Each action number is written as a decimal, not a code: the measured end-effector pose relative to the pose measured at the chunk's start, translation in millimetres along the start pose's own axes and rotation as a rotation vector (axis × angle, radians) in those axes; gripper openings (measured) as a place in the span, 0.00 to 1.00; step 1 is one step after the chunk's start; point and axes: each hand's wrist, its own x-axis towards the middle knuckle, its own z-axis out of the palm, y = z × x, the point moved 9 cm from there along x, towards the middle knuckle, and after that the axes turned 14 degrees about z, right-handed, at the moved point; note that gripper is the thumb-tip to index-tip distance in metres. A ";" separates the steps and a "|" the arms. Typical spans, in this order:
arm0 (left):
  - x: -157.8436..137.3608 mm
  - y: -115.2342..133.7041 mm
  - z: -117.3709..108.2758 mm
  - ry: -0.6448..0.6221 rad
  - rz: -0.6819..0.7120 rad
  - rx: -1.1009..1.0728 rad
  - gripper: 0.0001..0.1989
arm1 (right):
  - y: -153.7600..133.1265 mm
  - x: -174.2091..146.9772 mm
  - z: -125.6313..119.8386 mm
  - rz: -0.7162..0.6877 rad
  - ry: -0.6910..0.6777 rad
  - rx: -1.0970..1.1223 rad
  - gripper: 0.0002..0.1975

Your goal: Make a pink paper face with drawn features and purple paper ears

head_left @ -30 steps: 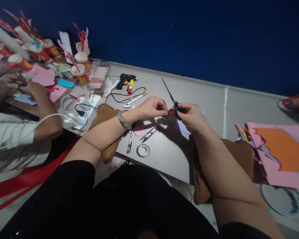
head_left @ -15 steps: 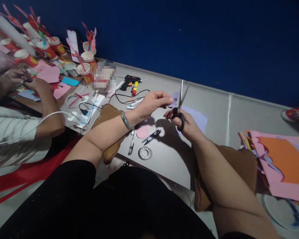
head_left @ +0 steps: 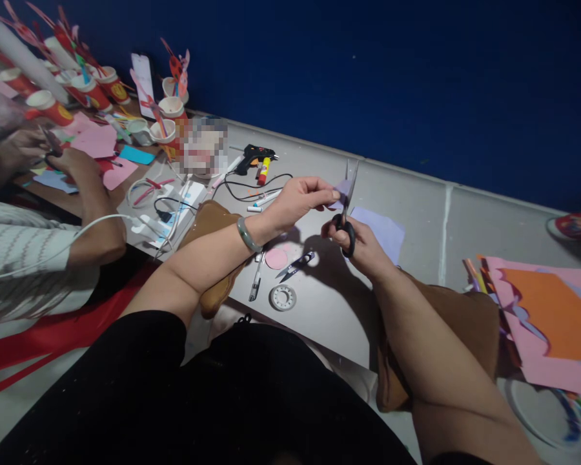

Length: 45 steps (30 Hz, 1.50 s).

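Note:
Between the thumb and fingers of my left hand (head_left: 303,199) is a small piece of purple paper (head_left: 340,194). My right hand (head_left: 361,244) grips black-handled scissors (head_left: 347,213), their blades pointing away from me and slightly parted at the paper's right edge. Under and beyond the right hand, a larger purple sheet (head_left: 380,231) lies on the table. Nearer to me lie a pink paper circle (head_left: 275,258), thread snips (head_left: 296,266), a pen (head_left: 256,281) and a round white spool (head_left: 283,297).
A black glue gun (head_left: 254,158) and a yellow glue stick (head_left: 264,171) lie farther back, near a white power strip (head_left: 186,200). Red paper cups (head_left: 94,95) stand at the left, where another person's hand (head_left: 72,161) holds scissors. Orange and pink sheets (head_left: 552,310) are stacked at the right.
The scissor blades have drawn closer together and moved left against the small purple piece, which tilts upward a little. My left hand has barely moved.

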 end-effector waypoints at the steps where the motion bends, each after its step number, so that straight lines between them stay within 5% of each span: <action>1: 0.1 0.0 -0.2 0.003 -0.001 0.005 0.17 | -0.5 -0.1 0.2 0.003 -0.001 -0.002 0.44; 31: 0.0 3.2 0.2 0.020 0.019 0.006 0.16 | 7.3 3.2 2.3 0.047 -0.024 0.012 0.43; 45: 3.5 -1.2 -3.4 -0.017 0.068 -0.021 0.17 | 2.8 2.1 -8.6 0.077 -0.021 -0.057 0.32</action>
